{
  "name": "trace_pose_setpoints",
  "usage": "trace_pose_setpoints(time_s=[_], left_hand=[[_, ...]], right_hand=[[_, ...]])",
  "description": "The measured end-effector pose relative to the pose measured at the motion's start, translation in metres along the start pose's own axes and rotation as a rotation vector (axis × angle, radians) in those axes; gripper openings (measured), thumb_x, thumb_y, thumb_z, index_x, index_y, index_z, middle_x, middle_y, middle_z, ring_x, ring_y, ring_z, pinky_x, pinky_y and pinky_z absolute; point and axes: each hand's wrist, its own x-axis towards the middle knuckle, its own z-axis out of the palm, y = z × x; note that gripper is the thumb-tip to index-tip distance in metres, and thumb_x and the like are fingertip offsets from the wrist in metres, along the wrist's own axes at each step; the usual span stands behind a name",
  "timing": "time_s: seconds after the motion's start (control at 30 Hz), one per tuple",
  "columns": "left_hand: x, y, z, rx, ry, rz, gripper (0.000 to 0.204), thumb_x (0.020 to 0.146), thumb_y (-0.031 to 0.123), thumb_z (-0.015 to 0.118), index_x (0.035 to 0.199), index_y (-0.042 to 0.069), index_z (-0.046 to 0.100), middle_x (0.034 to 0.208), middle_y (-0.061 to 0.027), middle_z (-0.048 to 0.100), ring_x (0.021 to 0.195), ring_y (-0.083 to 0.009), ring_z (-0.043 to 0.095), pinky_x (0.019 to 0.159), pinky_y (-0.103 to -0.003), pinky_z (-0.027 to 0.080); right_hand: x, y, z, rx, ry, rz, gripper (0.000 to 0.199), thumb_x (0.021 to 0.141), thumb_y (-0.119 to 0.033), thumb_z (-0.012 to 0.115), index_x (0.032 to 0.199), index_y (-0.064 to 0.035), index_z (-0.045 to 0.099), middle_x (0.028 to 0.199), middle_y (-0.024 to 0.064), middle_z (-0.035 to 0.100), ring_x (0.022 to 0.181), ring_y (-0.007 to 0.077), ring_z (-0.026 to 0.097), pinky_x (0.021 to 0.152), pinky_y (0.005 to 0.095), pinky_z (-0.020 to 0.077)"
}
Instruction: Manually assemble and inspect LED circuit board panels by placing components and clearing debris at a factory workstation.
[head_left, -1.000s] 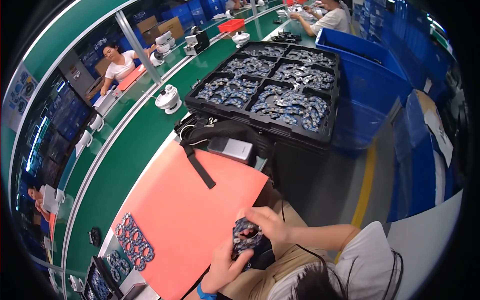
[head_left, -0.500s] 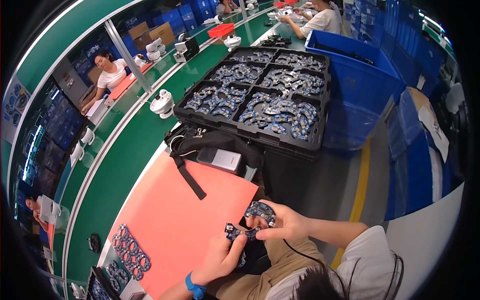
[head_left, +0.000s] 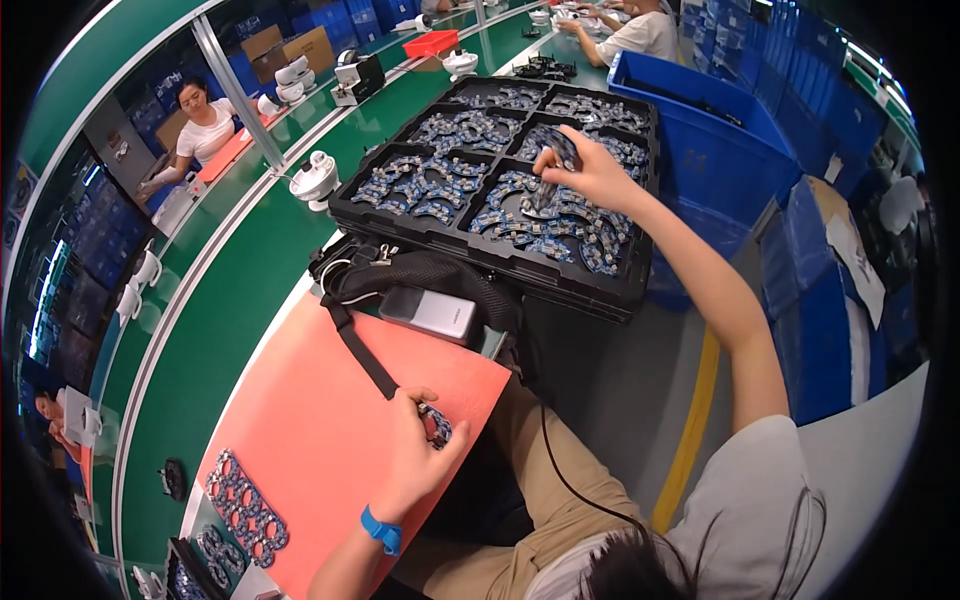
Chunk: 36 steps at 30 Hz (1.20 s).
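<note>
- Mat [head_left: 320, 440] on the workbench [head_left: 210, 355]; a board panel [head_left: 246, 508] along its left edge.
- Strap bag [head_left: 430, 272] beyond the mat, power bank [head_left: 428, 313] at its near side.
- Tray [head_left: 400, 222] behind the bag, circuit boards [head_left: 415, 180] in its compartments.
- Bin [head_left: 720, 160] right of the tray, camera unit [head_left: 316, 182] left.
- Left hand [head_left: 425, 450] above the mat's right side, holding a board [head_left: 436, 425].
- Right hand [head_left: 592, 172] over the tray, holding what seems, through blur, another board [head_left: 552, 150].

single head-worn fisheye view, wide and upright, facing down and ahead along the counter [head_left: 250, 310], close above its near edge and both hands [head_left: 425, 455], the counter's far stretch small near the top, straight lines bowed toward a dark round rim
</note>
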Motion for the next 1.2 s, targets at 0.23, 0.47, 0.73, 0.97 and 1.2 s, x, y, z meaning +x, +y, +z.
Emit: trace_pose_setpoints(time_s=[0.23,0.47,0.73,0.97,1.2], left_hand=[[-0.001,-0.006,0.000,0.040,0.022,-0.009,0.043,0.075,0.014,0.071,0.104,0.000,0.042,0.093,-0.0100,0.042,0.079,-0.0193,0.044,0.070,-0.030,0.041],[0.002,0.001,-0.003,0.117,0.025,0.058,0.043,0.073,0.014,0.072,0.102,0.000,0.044,0.091,-0.0119,0.045,0.077,-0.0221,0.047,0.068,-0.032,0.042],[0.002,0.006,-0.002,0.143,0.000,0.050,0.042,0.073,0.015,0.073,0.101,0.000,0.047,0.087,-0.0117,0.046,0.071,-0.0218,0.048,0.063,-0.033,0.042],[-0.001,0.001,-0.002,0.174,-0.030,0.044,0.042,0.073,0.018,0.073,0.101,0.000,0.047,0.091,-0.0130,0.046,0.077,-0.0252,0.049,0.067,-0.035,0.043],[0.001,-0.002,-0.002,0.182,-0.029,0.074,0.042,0.073,0.018,0.073,0.101,0.000,0.047,0.091,-0.0136,0.046,0.079,-0.0264,0.049,0.069,-0.036,0.043]], right_hand=[[0.042,0.051,0.009,-0.138,-0.050,0.027,0.060,0.080,-0.013,0.070,0.127,0.0060,0.039,0.088,0.0028,0.067,0.064,0.0090,0.047,0.060,0.0244,0.0400],[0.041,0.031,0.017,-0.267,-0.159,0.098,0.067,0.081,-0.022,0.071,0.130,0.0065,0.035,0.093,0.0080,0.065,0.068,0.0130,0.054,0.061,0.0284,0.0439],[0.039,0.048,0.013,-0.193,-0.143,0.223,0.072,0.078,-0.039,0.073,0.126,0.0043,0.041,0.100,0.0136,0.058,0.074,0.0120,0.051,0.063,0.0265,0.0423],[0.041,0.034,0.013,0.335,-0.083,0.387,0.030,0.085,-0.030,0.069,0.091,-0.0087,0.049,0.075,0.0029,0.058,0.065,0.0066,0.050,0.057,0.0193,0.0391],[0.046,0.046,0.005,0.691,-0.090,0.417,0.019,0.087,-0.015,0.064,0.087,-0.0105,0.046,0.070,-0.0017,0.051,0.059,0.0046,0.049,0.048,0.0173,0.0341]])
